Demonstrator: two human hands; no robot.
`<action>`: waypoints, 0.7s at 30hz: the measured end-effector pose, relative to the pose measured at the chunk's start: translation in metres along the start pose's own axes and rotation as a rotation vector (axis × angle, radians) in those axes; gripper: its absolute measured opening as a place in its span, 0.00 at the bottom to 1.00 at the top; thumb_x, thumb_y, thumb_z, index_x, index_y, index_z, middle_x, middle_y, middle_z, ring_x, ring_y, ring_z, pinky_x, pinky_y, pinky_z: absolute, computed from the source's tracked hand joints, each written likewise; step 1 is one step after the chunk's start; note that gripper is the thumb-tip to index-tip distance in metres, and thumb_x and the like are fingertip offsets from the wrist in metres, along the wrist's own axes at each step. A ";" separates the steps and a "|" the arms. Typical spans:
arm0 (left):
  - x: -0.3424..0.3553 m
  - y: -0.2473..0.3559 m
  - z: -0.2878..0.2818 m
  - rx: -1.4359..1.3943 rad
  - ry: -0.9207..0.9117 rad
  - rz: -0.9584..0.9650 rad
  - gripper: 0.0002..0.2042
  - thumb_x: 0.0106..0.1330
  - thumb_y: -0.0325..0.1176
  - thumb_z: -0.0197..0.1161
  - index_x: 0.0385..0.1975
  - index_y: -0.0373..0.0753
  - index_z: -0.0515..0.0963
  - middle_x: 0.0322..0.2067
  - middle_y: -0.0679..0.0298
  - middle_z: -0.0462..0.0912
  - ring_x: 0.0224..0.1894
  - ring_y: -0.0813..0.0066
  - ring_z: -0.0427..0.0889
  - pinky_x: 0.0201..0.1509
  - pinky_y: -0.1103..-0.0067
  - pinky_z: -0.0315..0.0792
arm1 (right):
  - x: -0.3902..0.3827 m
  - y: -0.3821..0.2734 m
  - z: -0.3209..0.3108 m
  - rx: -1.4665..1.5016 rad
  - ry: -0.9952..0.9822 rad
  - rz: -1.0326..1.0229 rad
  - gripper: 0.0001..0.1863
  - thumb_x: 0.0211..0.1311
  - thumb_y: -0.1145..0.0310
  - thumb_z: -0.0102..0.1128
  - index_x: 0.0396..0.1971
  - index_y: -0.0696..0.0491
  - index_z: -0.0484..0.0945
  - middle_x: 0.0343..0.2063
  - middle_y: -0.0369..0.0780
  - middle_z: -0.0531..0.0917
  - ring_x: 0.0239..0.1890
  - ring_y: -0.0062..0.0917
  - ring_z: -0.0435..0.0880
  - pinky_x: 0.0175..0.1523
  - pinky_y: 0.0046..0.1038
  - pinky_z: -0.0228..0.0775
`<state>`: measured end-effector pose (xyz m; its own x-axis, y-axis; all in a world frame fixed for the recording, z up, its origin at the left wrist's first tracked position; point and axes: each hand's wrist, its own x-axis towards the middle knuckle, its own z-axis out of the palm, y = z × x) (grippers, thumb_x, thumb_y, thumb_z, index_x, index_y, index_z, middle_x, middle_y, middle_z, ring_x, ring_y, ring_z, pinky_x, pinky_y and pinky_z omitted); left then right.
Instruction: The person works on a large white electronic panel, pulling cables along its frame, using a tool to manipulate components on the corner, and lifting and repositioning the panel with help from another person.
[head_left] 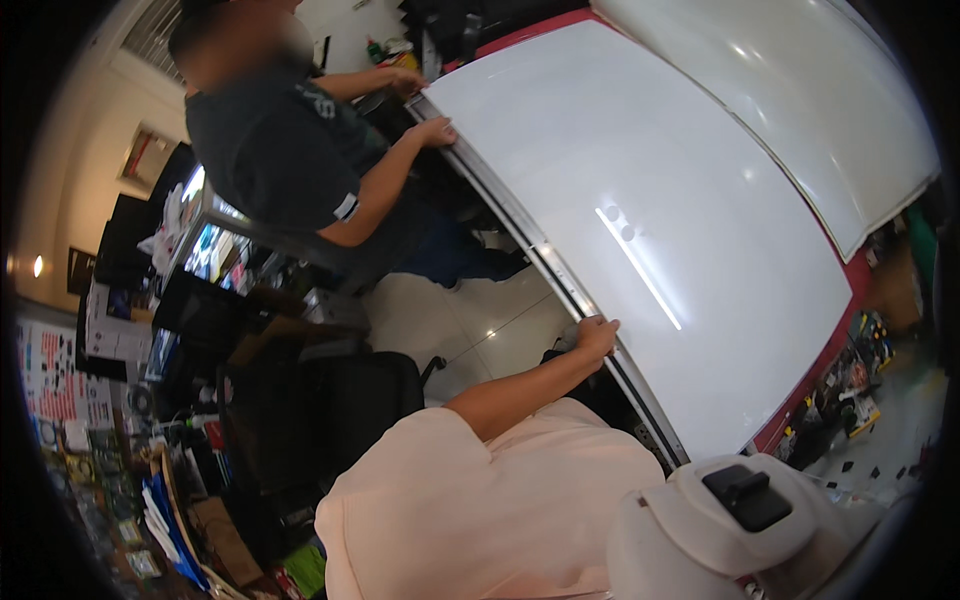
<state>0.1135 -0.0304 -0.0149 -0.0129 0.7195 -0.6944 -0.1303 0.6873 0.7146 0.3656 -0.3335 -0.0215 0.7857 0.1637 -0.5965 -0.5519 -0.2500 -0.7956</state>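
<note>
A large glossy white panel (690, 230) spreads across the right of the view, with a long metal strip (540, 250) along its left edge. My left hand (597, 340) grips this edge near its lower part, fingers curled over the strip and thumb toward the white face. Farther up the same edge, another person's two hands (436, 132) hold the panel near its far corner. The underside of the panel, beneath the fingers, is hidden. My right hand does not show.
A second pale curved sheet (800, 90) lies beyond the panel, above a red surface (852, 285). Small tools and parts (850, 385) clutter the right side. A black office chair (370, 400) stands at left. A white device with a black part (745, 500) blocks the lower right.
</note>
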 end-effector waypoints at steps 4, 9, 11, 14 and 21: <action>0.003 0.000 -0.003 0.030 -0.012 -0.021 0.12 0.63 0.30 0.58 0.18 0.36 0.67 0.13 0.67 0.66 0.11 0.79 0.64 0.12 0.79 0.61 | 0.008 0.009 -0.006 -0.022 0.002 0.009 0.23 0.61 0.73 0.51 0.57 0.58 0.67 0.51 0.44 0.72 0.48 0.33 0.74 0.41 0.36 0.74; 0.002 -0.001 -0.001 0.030 -0.015 -0.012 0.11 0.63 0.30 0.58 0.20 0.37 0.68 0.12 0.68 0.65 0.09 0.80 0.62 0.12 0.80 0.60 | 0.042 0.042 -0.025 0.027 -0.033 -0.020 0.22 0.61 0.73 0.51 0.57 0.56 0.66 0.51 0.43 0.72 0.47 0.32 0.74 0.40 0.36 0.73; 0.002 -0.002 -0.002 0.014 -0.025 -0.018 0.11 0.63 0.30 0.58 0.20 0.37 0.68 0.12 0.68 0.65 0.09 0.80 0.62 0.12 0.80 0.60 | 0.046 0.046 -0.029 0.034 -0.033 -0.021 0.22 0.61 0.73 0.51 0.57 0.57 0.66 0.51 0.43 0.72 0.46 0.32 0.75 0.40 0.36 0.73; 0.000 -0.002 -0.004 0.014 -0.021 -0.015 0.11 0.64 0.30 0.58 0.19 0.37 0.68 0.12 0.68 0.65 0.09 0.80 0.62 0.12 0.80 0.60 | 0.030 0.036 -0.018 0.031 0.002 0.009 0.22 0.61 0.73 0.51 0.56 0.57 0.67 0.51 0.44 0.73 0.46 0.32 0.75 0.39 0.35 0.73; -0.001 -0.002 -0.004 -0.004 -0.050 0.028 0.11 0.64 0.30 0.58 0.19 0.37 0.68 0.12 0.68 0.65 0.10 0.80 0.62 0.13 0.80 0.60 | 0.032 0.035 -0.022 0.019 -0.002 -0.004 0.22 0.60 0.72 0.51 0.56 0.58 0.67 0.50 0.44 0.73 0.45 0.32 0.75 0.39 0.33 0.73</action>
<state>0.1095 -0.0333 -0.0156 0.0325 0.7424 -0.6692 -0.1345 0.6667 0.7331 0.3774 -0.3585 -0.0665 0.7871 0.1668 -0.5938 -0.5541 -0.2317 -0.7995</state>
